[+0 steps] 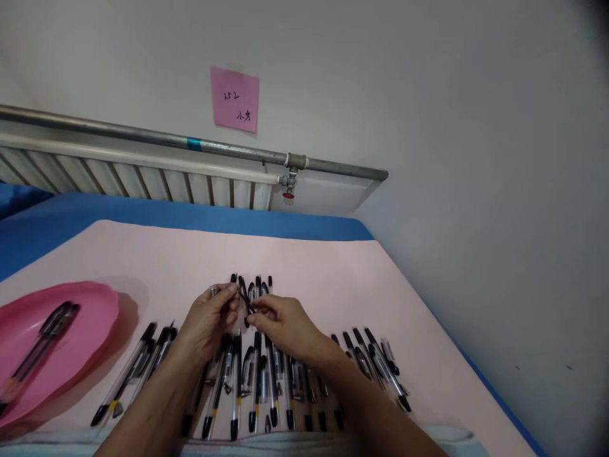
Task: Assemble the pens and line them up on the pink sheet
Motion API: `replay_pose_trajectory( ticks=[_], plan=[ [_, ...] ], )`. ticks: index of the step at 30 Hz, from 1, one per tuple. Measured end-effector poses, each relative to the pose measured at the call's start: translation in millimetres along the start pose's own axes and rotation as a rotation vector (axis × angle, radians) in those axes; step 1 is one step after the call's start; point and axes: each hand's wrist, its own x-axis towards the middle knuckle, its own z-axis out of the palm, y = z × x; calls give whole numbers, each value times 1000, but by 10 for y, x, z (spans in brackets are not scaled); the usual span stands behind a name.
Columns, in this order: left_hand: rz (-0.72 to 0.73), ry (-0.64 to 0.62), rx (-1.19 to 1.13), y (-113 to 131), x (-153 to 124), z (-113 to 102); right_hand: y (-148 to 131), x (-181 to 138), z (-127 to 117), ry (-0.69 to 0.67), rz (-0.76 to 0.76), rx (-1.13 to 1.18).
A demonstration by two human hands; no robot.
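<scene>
My left hand [212, 319] is closed in a pinch above the pen parts, and a small clear piece [213, 291] shows at its fingers. From those fingertips a thin dark pen part [246, 301] runs to my right hand [284, 324], whose thumb and fingers are closed on its other end. Whether it is a refill or a grip section cannot be made out. Below both hands lie several clear pen barrels [236, 381] with black ends, and loose caps [247, 368] among them. Behind the fingers more black pen pieces [258, 283] lie in a short row.
A pink plate [98, 304] at left holds assembled black pens [40, 349]. More pen parts lie in groups at left [136, 365] and right [375, 362] on the pale pink sheet [304, 260]. A radiator [143, 181], pipe [238, 151] and pink note [235, 98] are along the wall.
</scene>
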Motion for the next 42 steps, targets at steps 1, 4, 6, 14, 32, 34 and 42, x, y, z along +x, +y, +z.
replay_pose_trajectory(
  ticks=[1,4,6,14,32,34,42],
  plan=[
    [-10,-5,6,-7,-11,13,4,2,0,18,19,1],
    [-50,57,18,3,-25,33,111,54,-77,117,159,11],
    [-91,106,19,12,-18,31,223,105,-156,192,290,14],
    [-244,18,-57,-47,3,5,402,183,-191,217,376,41],
    [-332,-132,-86,-82,-211,181,121,-32,2,53,-311,-442],
    [-333,-151,-58,-75,-225,189,151,-15,-42,109,-203,-335],
    [-316,-113,147,-57,-159,123,369,36,-225,201,181,-283]
  ],
)
